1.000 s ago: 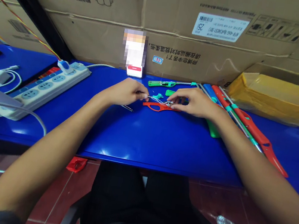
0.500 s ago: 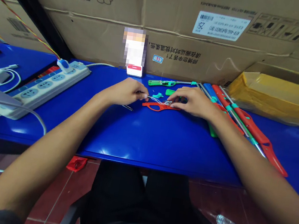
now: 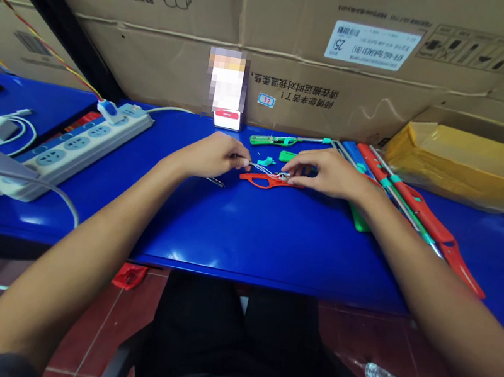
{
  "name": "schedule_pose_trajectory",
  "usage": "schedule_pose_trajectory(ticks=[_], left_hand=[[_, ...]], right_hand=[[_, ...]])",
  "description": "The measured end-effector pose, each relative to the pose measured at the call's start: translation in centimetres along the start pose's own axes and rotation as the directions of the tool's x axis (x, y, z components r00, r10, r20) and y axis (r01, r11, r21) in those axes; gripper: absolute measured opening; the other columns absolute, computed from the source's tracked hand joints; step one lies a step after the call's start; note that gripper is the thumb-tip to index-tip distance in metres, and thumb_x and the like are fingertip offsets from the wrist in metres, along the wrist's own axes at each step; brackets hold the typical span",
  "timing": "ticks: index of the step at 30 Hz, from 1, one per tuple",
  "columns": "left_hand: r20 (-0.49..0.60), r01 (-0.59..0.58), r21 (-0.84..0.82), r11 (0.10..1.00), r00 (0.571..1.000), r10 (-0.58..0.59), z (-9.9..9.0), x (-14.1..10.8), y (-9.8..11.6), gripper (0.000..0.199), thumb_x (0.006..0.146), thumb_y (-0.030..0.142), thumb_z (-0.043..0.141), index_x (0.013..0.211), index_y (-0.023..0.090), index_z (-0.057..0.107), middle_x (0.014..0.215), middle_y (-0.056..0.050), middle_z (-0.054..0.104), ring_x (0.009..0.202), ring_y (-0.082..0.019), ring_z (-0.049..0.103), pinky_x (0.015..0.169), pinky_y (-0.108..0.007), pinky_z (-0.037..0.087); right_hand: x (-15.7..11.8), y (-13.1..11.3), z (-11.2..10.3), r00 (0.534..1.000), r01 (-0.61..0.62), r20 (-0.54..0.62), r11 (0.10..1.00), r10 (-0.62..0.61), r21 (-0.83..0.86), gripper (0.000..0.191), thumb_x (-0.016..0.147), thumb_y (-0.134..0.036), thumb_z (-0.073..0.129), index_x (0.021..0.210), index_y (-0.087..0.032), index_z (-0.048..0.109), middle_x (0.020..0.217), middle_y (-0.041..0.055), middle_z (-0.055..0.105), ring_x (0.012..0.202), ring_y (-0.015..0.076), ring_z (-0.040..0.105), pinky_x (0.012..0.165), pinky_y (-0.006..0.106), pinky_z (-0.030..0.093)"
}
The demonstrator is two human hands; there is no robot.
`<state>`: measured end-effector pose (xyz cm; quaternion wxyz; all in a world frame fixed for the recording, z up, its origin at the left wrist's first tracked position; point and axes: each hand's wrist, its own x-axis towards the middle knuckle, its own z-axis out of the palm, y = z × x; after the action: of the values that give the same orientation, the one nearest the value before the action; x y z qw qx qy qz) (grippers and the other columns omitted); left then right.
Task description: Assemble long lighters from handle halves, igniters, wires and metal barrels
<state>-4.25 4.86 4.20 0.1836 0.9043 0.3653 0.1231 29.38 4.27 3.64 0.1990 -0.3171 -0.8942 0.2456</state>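
Thin white wires (image 3: 264,169) stretch between my two hands above the blue table. My left hand (image 3: 215,156) pinches their left ends between thumb and fingertips. At their other end, my right hand (image 3: 324,171) has its fingertips closed on a small metallic piece (image 3: 284,176). Just below lies a red lighter casing half (image 3: 263,180) with a looped trigger opening, partly under my right fingers. Behind the wires sits a small teal plastic trigger piece (image 3: 267,161). A green casing piece (image 3: 286,155) is partly hidden by my right hand.
A green lighter half with a metal rod (image 3: 283,142) lies farther back. Red, blue and green lighter parts (image 3: 415,201) lie at the right, before a yellow-taped box (image 3: 476,160). A phone (image 3: 229,92) leans on the cardboard (image 3: 291,61). A power strip (image 3: 77,145) stands left.
Both hands stay almost in place. My right fingertips have shifted very slightly at the wires' end.
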Motion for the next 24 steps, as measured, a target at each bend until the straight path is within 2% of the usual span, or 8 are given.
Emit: schedule_pose_trajectory(ticks=[8,16,20,24], left_hand=[[0.010,0.012,-0.022,1.000,1.000,-0.012,-0.01,-0.03,-0.04,0.031,0.106,0.030,0.058,0.108,0.016,0.086,0.104,-0.011,0.085,0.088,-0.019,0.072,0.084,-0.033,0.050],[0.004,0.003,-0.042,0.999,1.000,-0.003,0.10,-0.02,-0.14,0.031,0.104,0.028,0.059,0.109,0.015,0.087,0.103,-0.011,0.086,0.087,-0.019,0.072,0.083,-0.033,0.050],[0.007,0.003,-0.039,0.999,1.000,-0.003,0.08,-0.01,-0.07,0.032,0.105,0.028,0.059,0.110,0.015,0.087,0.104,-0.011,0.086,0.088,-0.018,0.073,0.084,-0.033,0.050],[0.008,-0.004,-0.028,1.000,1.000,0.004,0.18,0.04,0.04,0.031,0.105,0.028,0.059,0.109,0.015,0.087,0.105,-0.011,0.086,0.088,-0.019,0.073,0.084,-0.034,0.050]], right_hand=[[-0.09,-0.40,-0.26,0.999,-0.035,0.003,0.999,0.035,-0.040,0.031,0.098,-0.047,0.083,0.119,-0.025,0.089,0.110,0.0085,0.089,0.096,0.0262,0.080,0.089,0.043,0.061],[-0.04,-0.46,-0.27,1.000,-0.021,-0.011,0.994,0.020,-0.105,0.020,0.100,-0.042,0.083,0.115,-0.031,0.090,0.116,0.0076,0.089,0.107,0.0310,0.079,0.102,0.052,0.060],[-0.05,-0.33,-0.16,0.999,-0.039,-0.029,0.996,0.037,-0.082,0.021,0.101,-0.039,0.080,0.117,-0.030,0.091,0.120,0.0072,0.089,0.109,0.0295,0.080,0.103,0.049,0.060],[-0.07,-0.22,0.05,0.999,-0.041,-0.027,0.998,0.041,-0.036,0.024,0.100,-0.039,0.080,0.118,-0.026,0.090,0.119,0.0085,0.089,0.104,0.0277,0.082,0.097,0.045,0.061]])
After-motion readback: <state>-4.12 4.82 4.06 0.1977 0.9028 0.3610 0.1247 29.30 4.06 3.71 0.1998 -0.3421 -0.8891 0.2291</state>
